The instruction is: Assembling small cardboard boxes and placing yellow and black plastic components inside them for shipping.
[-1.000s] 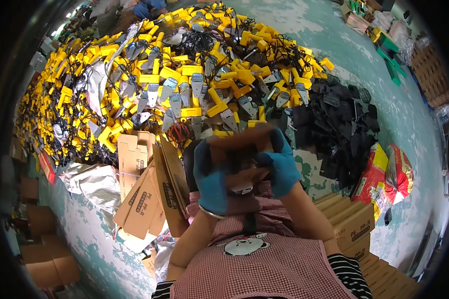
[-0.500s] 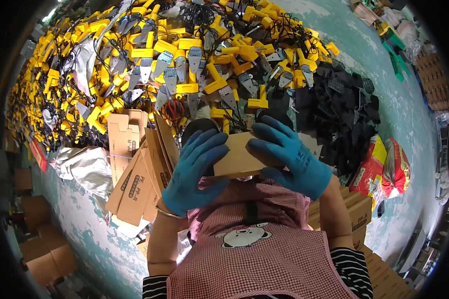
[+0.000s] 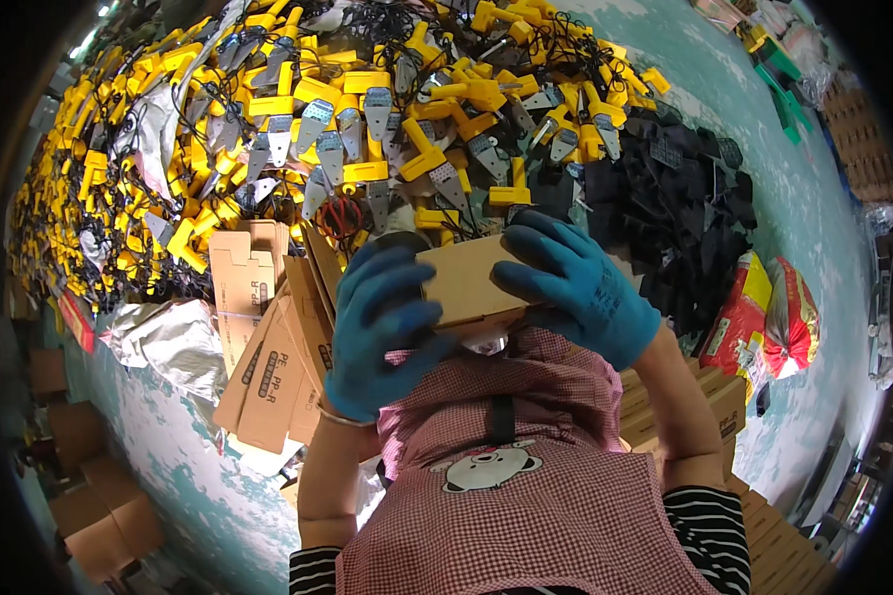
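A small cardboard box [image 3: 463, 285] is held dead centre of the frame, clamped from both sides so it can't slip. The left hand [image 3: 377, 327], in a blue glove, is wrapped over its left end; the right hand [image 3: 577, 283] is spread across the right end and top. Flat carton blanks [image 3: 268, 347] are stacked close by at left centre, handy to grab. A big heap of yellow parts [image 3: 298, 109] fills the upper left, black ones [image 3: 680, 198] the upper right.
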### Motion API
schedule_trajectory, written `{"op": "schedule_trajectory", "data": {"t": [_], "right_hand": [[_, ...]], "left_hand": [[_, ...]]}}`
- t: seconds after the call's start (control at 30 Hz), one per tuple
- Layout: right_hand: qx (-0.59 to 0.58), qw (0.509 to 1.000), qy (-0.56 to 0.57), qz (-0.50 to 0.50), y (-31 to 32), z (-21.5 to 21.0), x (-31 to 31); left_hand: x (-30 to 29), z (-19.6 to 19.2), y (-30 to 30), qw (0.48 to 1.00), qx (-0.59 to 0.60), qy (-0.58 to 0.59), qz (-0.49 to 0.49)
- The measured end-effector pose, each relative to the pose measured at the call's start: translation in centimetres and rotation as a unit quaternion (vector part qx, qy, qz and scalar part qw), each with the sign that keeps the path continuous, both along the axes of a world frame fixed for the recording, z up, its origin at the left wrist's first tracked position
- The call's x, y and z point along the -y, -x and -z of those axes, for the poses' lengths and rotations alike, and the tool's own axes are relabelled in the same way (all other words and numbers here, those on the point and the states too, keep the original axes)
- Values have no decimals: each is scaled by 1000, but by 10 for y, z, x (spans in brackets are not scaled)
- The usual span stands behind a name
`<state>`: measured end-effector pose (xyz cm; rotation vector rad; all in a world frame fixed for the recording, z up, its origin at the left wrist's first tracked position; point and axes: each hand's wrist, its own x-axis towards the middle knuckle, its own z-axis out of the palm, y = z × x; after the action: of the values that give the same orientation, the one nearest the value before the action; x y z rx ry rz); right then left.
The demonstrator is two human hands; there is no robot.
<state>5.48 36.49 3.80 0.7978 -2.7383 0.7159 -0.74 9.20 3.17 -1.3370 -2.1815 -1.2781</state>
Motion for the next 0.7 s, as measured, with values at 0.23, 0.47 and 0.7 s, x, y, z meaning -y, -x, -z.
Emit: {"op": "schedule_trajectory", "data": {"t": [0.23, 0.47, 0.7], "right_hand": [[-12, 999, 20, 29, -9, 8, 6], [-247, 955, 19, 163, -69, 17, 54], [-140, 939, 102, 296, -71, 23, 68]], "left_hand": [[14, 8, -32, 986, -93, 131, -49], [13, -23, -15, 987, -45, 156, 23], [4, -37, -9, 981, -51, 183, 33]]}}
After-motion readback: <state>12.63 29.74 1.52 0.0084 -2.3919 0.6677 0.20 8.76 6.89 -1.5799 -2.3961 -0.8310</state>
